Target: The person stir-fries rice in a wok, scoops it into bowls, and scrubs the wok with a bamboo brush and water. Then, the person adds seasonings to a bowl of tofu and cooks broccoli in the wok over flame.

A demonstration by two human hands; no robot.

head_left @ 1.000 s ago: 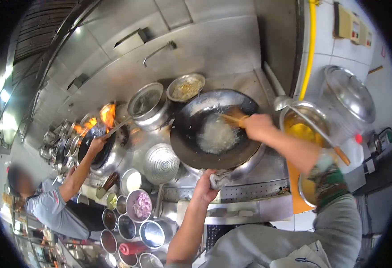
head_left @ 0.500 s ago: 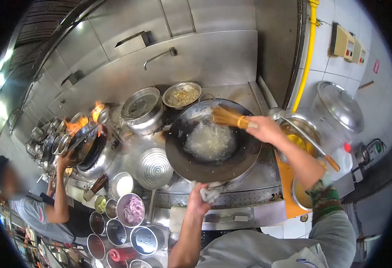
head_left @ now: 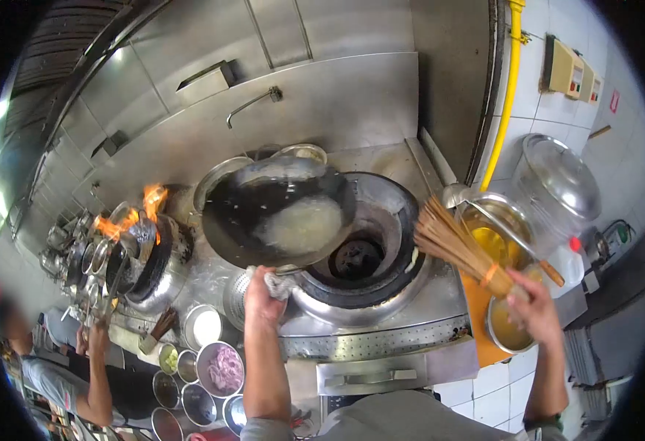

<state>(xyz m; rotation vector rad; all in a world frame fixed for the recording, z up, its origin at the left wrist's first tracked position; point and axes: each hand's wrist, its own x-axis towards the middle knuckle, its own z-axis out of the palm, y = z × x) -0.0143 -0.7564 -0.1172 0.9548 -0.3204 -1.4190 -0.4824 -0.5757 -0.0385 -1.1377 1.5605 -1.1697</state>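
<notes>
My left hand (head_left: 265,300) grips the handle of a black wok (head_left: 277,212) through a white cloth (head_left: 275,281). The wok is lifted off the burner and tilted to the left, with foamy white water (head_left: 302,224) inside. The round burner well (head_left: 359,253) sits bare to its right. My right hand (head_left: 534,310) holds a bamboo wok brush (head_left: 455,244) by its bound end, bristles fanned up and left, over the stove's right edge.
An oil pot (head_left: 500,234) with a ladle and a lidded steel pot (head_left: 561,175) stand at the right. Steel bowls of ingredients (head_left: 222,365) sit at the lower left. Another person (head_left: 65,375) works a flaming wok (head_left: 135,253) farther left.
My left hand lifted the wok off the burner and swung it left, tilting it. My right hand pulled the brush out of the wok to the right.
</notes>
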